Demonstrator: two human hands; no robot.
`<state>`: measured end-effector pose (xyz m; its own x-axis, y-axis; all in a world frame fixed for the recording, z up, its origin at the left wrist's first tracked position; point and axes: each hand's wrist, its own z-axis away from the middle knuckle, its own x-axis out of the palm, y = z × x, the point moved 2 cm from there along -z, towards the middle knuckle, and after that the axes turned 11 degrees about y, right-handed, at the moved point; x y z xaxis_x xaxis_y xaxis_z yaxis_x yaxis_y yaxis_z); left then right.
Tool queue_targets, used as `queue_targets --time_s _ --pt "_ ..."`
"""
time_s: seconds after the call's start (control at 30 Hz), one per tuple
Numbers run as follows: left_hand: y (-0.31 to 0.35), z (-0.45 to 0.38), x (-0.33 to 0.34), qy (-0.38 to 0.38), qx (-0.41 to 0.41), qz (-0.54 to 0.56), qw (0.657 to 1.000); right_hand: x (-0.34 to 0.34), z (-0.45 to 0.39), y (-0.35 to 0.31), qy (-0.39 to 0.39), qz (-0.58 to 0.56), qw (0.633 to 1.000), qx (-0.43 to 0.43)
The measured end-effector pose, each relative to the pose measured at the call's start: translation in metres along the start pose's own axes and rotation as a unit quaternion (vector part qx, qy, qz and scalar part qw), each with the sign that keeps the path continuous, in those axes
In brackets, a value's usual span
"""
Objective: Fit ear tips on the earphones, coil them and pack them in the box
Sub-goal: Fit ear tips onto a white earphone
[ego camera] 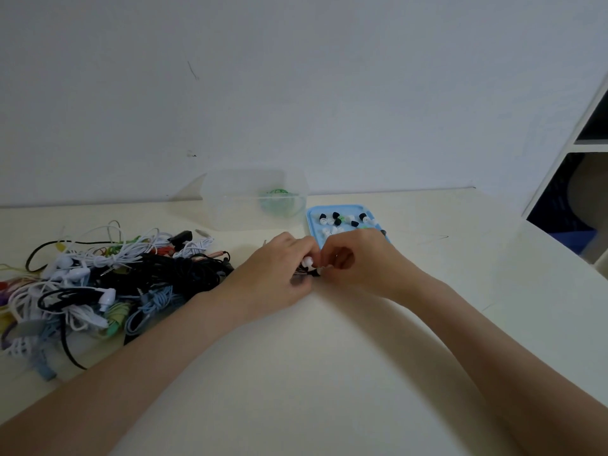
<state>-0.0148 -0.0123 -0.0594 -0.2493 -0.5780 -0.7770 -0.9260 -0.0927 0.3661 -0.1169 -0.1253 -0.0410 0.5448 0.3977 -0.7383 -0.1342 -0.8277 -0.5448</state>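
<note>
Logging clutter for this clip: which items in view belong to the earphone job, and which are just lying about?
In the job:
left hand and right hand, gripping an earphone
blue tray of ear tips
clear box
tangled earphone pile

Lying about:
shelf unit, at the right edge

Cream table (329, 373), white wall (296, 77), shelf unit (566, 159) rt.

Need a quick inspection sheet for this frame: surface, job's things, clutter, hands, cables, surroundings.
Surface: cream table, bare in front.
Job's things: clear box at the back holding a green coil; blue tray of loose ear tips; earphone between the hands.
Clutter: nothing seen.
Hands: left hand and right hand both pinch the earphone.
Cables: tangled pile of earphones on the left.
Surroundings: white wall; shelf unit on the right.
</note>
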Motion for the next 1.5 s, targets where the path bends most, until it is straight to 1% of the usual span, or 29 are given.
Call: queue_targets --time_s 0.1,0.2,0.27,0.3,0.43,0.57,0.63,0.73,0.83,0.9,0.93,1.0,1.07,1.27,1.37,1.5 --pt "0.005 -0.001 -0.004 -0.008 -0.030 0.046 0.998 -0.002 -0.002 0.001 0.015 0.000 1.000 -0.026" --pt "0.003 -0.004 -0.011 0.030 -0.093 0.141 0.985 -0.005 -0.004 0.001 0.040 0.005 0.998 -0.055" --pt "-0.001 -0.006 -0.013 0.061 -0.114 0.160 0.979 -0.007 -0.005 0.001 0.073 0.013 0.994 -0.082" --pt "-0.003 -0.006 -0.012 0.064 -0.123 0.164 0.977 -0.006 -0.005 0.000 0.089 0.013 0.991 -0.097" --pt "-0.008 -0.005 -0.007 0.039 -0.183 0.245 0.951 -0.003 -0.004 0.004 0.117 0.008 0.985 -0.129" --pt "-0.008 -0.007 -0.010 0.046 -0.226 0.285 0.930 -0.002 -0.003 0.006 0.133 -0.012 0.982 -0.134" --pt "-0.005 -0.008 -0.011 0.047 -0.214 0.279 0.935 0.000 -0.003 0.005 0.133 -0.016 0.980 -0.147" --pt "0.002 -0.007 -0.013 0.040 -0.165 0.239 0.956 0.003 -0.001 0.003 0.139 -0.002 0.976 -0.170" --pt "0.005 -0.005 -0.012 0.043 -0.136 0.219 0.965 0.004 -0.002 0.005 0.147 -0.006 0.974 -0.171" --pt "0.004 -0.006 -0.010 0.062 -0.141 0.212 0.965 0.005 -0.002 0.005 0.141 -0.023 0.977 -0.158" --pt "0.001 -0.006 -0.008 0.079 -0.154 0.214 0.961 0.006 -0.003 0.004 0.132 -0.047 0.981 -0.136" --pt "-0.004 -0.008 -0.006 0.118 -0.186 0.229 0.948 0.004 -0.003 0.003 0.107 -0.122 0.985 -0.061" --pt "-0.006 -0.007 -0.004 0.143 -0.206 0.245 0.937 0.003 -0.004 0.001 0.095 -0.187 0.978 -0.007" --pt "-0.004 -0.006 -0.003 0.155 -0.219 0.261 0.927 0.000 -0.002 0.001 0.116 -0.294 0.946 0.072" --pt "-0.005 -0.006 -0.004 0.164 -0.251 0.302 0.905 -0.002 -0.002 0.002 0.119 -0.330 0.931 0.100" --pt "-0.005 -0.005 -0.005 0.159 -0.289 0.344 0.879 -0.004 -0.001 0.000 0.113 -0.327 0.933 0.097"
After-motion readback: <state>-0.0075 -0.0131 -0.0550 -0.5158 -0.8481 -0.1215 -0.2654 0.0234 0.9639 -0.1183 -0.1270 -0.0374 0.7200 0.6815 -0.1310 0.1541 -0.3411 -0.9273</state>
